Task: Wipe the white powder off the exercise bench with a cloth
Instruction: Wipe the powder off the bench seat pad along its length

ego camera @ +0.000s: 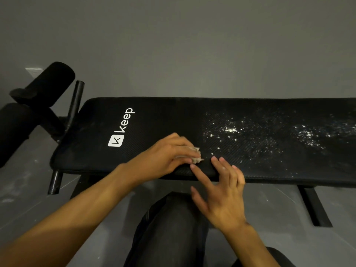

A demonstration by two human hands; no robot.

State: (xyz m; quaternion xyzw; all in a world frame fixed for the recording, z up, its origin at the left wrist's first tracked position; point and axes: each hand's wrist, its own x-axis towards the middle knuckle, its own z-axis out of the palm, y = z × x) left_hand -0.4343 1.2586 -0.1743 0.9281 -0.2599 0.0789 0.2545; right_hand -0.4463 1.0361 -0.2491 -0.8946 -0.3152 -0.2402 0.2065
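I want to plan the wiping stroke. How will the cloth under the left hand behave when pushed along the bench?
The cloth looks crumpled under the left hand, so it is probably soft and floppy and may bunch. It is mostly hidden by the hand, so likely light. The bench pad looks ribbed, so it may drag.

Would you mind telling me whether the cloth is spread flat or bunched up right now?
Bunched up: the left hand holds the cloth in a small wad on the bench, with only a crumpled edge showing.
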